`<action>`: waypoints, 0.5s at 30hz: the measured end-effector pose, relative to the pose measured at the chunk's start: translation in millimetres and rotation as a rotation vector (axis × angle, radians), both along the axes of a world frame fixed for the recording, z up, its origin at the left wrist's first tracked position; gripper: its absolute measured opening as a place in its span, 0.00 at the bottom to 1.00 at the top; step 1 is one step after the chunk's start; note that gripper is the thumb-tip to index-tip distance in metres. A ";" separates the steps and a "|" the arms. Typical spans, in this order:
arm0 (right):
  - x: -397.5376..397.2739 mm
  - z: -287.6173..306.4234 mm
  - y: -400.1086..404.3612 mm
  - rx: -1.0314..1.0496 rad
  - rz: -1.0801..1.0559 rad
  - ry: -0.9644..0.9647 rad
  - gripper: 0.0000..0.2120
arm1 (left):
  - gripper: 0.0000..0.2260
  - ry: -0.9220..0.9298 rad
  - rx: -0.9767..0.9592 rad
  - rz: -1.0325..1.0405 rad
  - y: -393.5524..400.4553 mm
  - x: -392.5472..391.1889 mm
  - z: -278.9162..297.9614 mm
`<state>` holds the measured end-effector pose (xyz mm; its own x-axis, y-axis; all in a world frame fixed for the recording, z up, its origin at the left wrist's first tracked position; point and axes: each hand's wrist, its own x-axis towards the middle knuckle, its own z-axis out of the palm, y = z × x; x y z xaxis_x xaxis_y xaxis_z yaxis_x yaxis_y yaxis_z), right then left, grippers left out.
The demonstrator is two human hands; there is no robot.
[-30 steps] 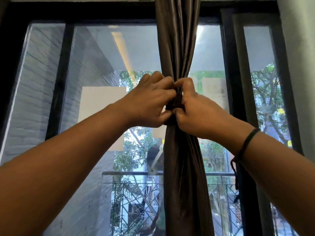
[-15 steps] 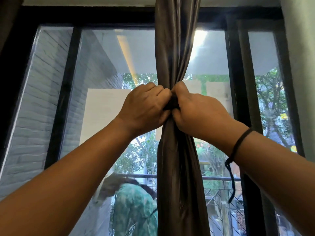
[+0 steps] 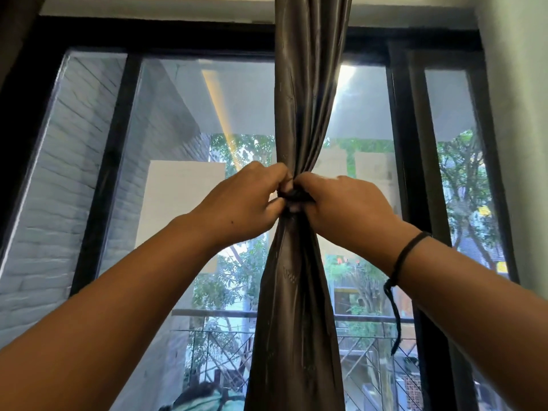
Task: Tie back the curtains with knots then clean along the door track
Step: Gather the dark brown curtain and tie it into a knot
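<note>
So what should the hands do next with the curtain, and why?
Probably pull apart sideways to tighten. The left hand and right hand both pinch a dark band at the waist of the gathered curtain, and the knot doesn't look finished.

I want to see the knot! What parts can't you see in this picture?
1. Head view: the knot itself, covered by the left hand and right hand gripping the curtain.
2. Head view: the curtain's top and bottom, cut off by the picture's edges.
3. Head view: the door track, below the bottom edge.
4. Head view: the fingertips, curled into the fabric.
</note>
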<state>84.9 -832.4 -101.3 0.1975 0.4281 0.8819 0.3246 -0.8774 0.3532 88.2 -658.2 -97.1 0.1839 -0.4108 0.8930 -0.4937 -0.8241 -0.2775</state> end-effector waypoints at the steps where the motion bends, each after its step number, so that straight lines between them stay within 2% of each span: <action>1: -0.5 1.7 0.1 -0.008 0.005 0.001 0.08 | 0.07 0.066 -0.014 -0.047 2.3 1.9 0.2; 3: -0.4 2.1 1.8 -0.013 0.019 -0.002 0.08 | 0.09 0.160 -0.060 -0.140 3.1 2.0 -1.8; 9: 4.8 -11.5 19.0 -0.022 0.104 -0.084 0.17 | 0.03 0.278 -0.283 -0.370 -2.9 -10.9 0.0; 13: 11.9 -6.8 23.2 0.064 0.164 -0.265 0.13 | 0.06 0.244 -0.302 -0.324 -7.4 -15.1 -2.6; 15: 14.6 -6.7 26.0 0.136 0.185 -0.292 0.11 | 0.09 0.218 -0.378 -0.337 -11.9 -16.7 -3.3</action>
<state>99.4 -806.3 -108.1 -0.1403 0.3080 0.9410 0.3854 -0.8584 0.3385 71.5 -670.1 -100.4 0.2948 -0.1373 0.9456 -0.7607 -0.6327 0.1452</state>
